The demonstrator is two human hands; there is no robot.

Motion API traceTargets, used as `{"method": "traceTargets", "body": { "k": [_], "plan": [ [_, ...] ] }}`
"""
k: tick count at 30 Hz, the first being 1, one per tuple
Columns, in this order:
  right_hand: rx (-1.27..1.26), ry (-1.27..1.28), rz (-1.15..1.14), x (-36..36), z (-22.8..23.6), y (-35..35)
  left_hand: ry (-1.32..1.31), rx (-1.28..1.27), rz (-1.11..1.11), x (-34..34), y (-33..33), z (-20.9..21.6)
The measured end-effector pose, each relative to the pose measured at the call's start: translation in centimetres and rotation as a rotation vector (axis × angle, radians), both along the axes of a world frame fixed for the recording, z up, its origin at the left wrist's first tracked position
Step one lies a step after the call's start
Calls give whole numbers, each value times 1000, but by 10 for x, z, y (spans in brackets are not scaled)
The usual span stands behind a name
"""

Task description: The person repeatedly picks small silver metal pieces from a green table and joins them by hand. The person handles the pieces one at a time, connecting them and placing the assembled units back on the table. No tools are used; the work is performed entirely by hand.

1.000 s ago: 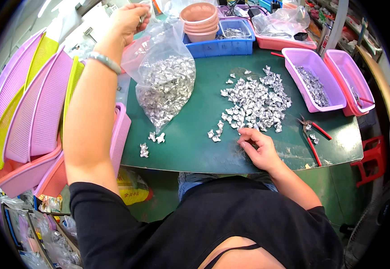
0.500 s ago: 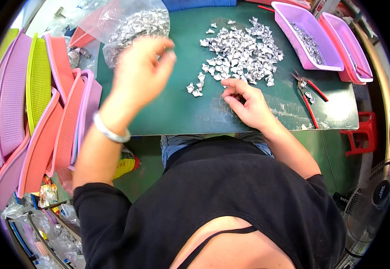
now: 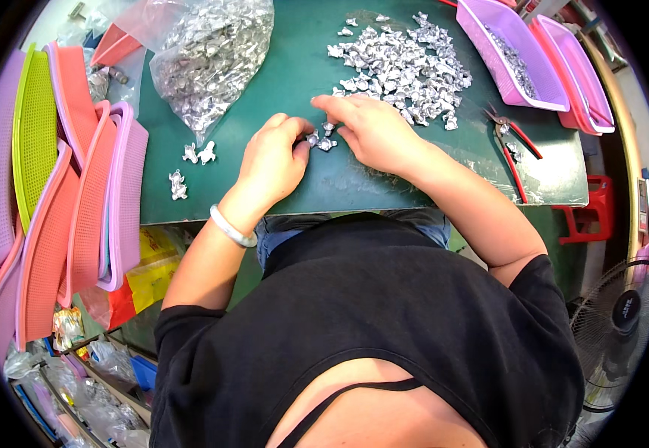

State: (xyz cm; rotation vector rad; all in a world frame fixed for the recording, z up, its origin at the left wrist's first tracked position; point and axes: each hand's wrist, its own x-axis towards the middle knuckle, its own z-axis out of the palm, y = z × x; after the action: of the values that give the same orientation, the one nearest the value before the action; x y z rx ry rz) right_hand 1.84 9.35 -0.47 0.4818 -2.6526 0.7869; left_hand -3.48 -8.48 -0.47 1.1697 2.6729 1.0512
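Small silver metal castings lie in a wide pile (image 3: pixel 403 67) on the green tabletop. Just in front of it, a few separate castings (image 3: pixel 323 140) sit between my two hands. My left hand (image 3: pixel 274 158), with a pale bangle at the wrist, curls its thumb and fingers at the left side of these castings; whether it grips one is hidden. From the other side reaches my right hand (image 3: pixel 378 136), index finger stretched out and thumb apart, nothing visible in it. Other castings (image 3: pixel 179 185) rest left of my left hand, near the tip of a clear plastic bag (image 3: pixel 212 63) full of castings.
Red-handled cutters (image 3: pixel 511 149) lie at the right, by a purple basket (image 3: pixel 515 60) of small metal pieces. Stacked plastic baskets (image 3: pixel 85 201) crowd the left edge. A red stool (image 3: pixel 590 213) and a fan (image 3: pixel 623 313) stand at the right.
My left hand has come down and right from beside the bag to the few castings. My right hand has shifted left. Castings now show on the table below the bag.
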Motion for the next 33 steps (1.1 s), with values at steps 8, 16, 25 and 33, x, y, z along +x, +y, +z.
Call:
{"method": "traceTargets", "body": {
  "k": [8, 16, 25, 33],
  "plan": [
    [-127, -48, 15, 0, 1, -2, -321, 231, 121, -1, -4, -5],
    [-735, -318, 61, 9, 15, -6, -839, 391, 89, 7, -2, 14],
    [-893, -342, 91, 15, 21, -7, -880, 495, 90, 19, -4, 21],
    [-1217, -360, 177, 21, 19, -2, -795, 615, 66, 29, 2, 25]
  ]
}}
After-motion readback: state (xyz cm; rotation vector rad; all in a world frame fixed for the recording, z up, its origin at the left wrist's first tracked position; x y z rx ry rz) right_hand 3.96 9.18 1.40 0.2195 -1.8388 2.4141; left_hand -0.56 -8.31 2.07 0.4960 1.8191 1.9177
